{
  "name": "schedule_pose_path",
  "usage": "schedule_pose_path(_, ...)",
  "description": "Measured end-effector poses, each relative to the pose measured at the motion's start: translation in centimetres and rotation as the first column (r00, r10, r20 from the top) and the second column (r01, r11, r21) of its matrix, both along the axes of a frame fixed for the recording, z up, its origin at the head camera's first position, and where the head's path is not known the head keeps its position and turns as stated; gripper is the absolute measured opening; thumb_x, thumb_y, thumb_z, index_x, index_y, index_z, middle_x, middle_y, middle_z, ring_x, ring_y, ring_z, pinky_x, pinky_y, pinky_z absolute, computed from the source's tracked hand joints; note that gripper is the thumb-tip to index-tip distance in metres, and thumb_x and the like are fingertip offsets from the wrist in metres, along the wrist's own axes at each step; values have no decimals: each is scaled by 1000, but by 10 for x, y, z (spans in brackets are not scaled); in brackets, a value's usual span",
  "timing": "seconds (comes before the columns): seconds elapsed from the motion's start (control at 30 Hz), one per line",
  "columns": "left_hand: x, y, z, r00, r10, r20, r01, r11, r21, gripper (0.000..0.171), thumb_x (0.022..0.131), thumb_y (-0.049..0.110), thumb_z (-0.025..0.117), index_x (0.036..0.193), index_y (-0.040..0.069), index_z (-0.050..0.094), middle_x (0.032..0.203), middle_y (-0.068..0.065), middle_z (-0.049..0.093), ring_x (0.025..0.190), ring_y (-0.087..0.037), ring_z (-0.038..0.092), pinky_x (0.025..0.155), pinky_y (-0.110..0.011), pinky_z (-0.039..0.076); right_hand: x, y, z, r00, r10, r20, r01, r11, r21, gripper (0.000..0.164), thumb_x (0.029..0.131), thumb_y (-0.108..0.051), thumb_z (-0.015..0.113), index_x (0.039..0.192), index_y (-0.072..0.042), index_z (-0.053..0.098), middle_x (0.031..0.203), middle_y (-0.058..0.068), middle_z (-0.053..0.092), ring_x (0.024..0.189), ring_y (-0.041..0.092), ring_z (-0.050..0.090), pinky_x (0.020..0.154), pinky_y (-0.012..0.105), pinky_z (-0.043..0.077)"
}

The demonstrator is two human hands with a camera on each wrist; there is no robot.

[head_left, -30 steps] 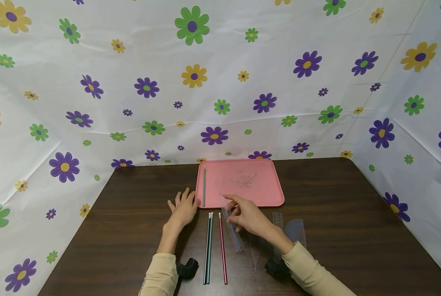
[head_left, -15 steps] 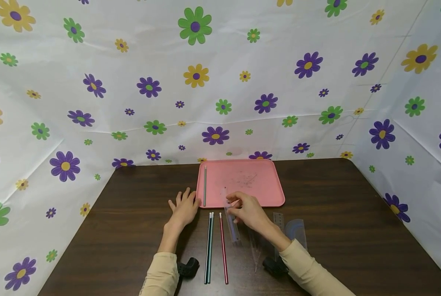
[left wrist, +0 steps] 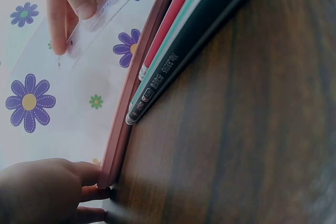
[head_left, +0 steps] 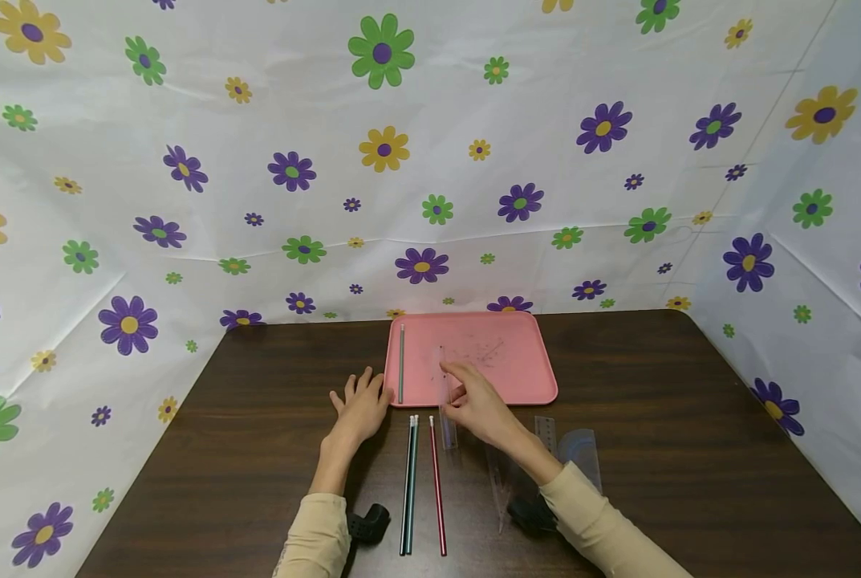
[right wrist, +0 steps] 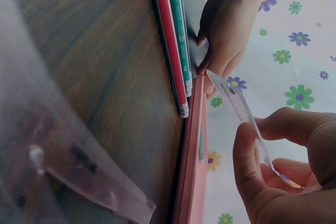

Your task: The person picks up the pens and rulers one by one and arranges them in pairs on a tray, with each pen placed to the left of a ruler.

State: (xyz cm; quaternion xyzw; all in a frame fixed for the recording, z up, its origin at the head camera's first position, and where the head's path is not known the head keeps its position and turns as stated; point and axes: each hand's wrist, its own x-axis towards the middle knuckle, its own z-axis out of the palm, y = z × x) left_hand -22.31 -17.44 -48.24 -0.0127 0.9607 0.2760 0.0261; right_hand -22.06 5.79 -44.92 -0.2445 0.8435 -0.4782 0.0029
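Note:
In the head view my right hand pinches a clear plastic ruler between thumb and fingers. The ruler's far end overlaps the pink tray, and the right wrist view shows the ruler held tilted above the tray's rim. My left hand lies with fingers spread at the tray's front left corner, a finger against its rim. A green pencil lies along the tray's left side. In front of the tray, two dark green pencils lie side by side, with a red pencil to their right.
A clear set square, a second clear ruler and a clear bluish protractor lie on the brown table, close to my right forearm. A flowered white sheet hangs behind the table.
My right hand has carried the ruler forward, further over the tray, turning it more in line with the pencils. My left hand stays at the tray's corner.

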Motion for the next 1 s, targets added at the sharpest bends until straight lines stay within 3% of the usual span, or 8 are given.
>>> schedule_pose_path(0.37,0,0,2,1000,-3,6,3,1000,8,50,107,32,41,147,4,45,161,-23,26,149,-51,13,108,-80,-2,-8,-7,1,996,52,68,-50,998,-32,89,74,15,63,155,1,29,153,20,31,85,18,52,64,18,47)
schedule_pose_path(0.67,1,1,2,1000,1,0,-1,1000,8,49,106,32,41,147,4,46,161,-23,27,148,-51,14,108,-80,-2,-16,-14,2,999,-38,13,38,999,-21,75,80,11,62,151,4,37,131,20,54,88,20,57,70,23,51)
schedule_pose_path(1.0,1,1,2,1000,4,-4,-4,1000,8,49,106,32,42,146,4,46,161,-23,27,148,-52,14,108,-80,-1,-25,-21,1,995,-77,70,79,997,-23,73,84,9,65,151,-1,39,127,16,61,90,19,61,65,22,53)
